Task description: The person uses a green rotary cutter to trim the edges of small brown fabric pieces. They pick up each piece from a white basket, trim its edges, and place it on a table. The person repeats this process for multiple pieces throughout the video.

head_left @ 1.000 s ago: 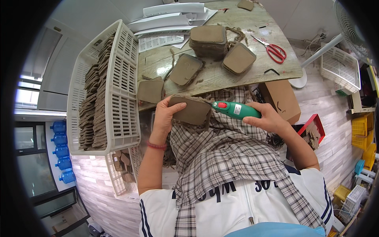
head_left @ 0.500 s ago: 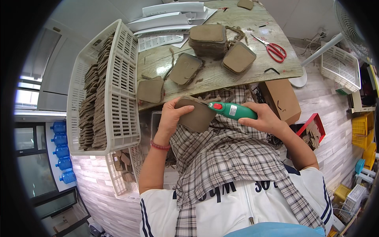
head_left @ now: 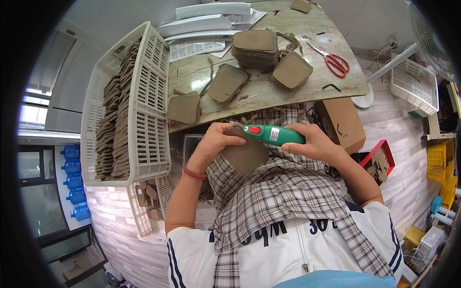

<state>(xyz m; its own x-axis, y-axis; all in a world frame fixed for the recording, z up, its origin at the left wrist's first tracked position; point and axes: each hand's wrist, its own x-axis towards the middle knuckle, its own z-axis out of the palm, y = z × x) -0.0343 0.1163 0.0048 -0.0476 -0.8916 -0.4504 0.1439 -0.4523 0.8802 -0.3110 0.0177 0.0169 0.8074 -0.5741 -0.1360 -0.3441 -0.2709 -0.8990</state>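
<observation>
My left hand [head_left: 214, 142] pinches the upper left edge of a flat brown pad [head_left: 246, 154] with rounded corners, thumb on top, held over my plaid apron [head_left: 278, 192]. In my right hand [head_left: 314, 142] is a green handheld power tool [head_left: 281, 136] with a red switch. Its tip reaches the pad's upper edge, close to my left thumb; the working end is too small to make out. Shaggy brown fibre hangs along that edge. On the table in front lie more brown pads [head_left: 228, 82], some piled in a thick stack [head_left: 254, 50].
Red-handled scissors [head_left: 337, 66] and a black hex key [head_left: 331, 87] rest on the wooden table [head_left: 297, 98]. At left stands a white slatted crate [head_left: 153, 103] packed with brown pads. Papers [head_left: 206, 24] lie at the back. A cardboard box [head_left: 343, 125] and a red box [head_left: 391, 156] stand right.
The pad has been turned so that a corner points down toward me. My right hand and the green tool have shifted slightly left along its upper edge.
</observation>
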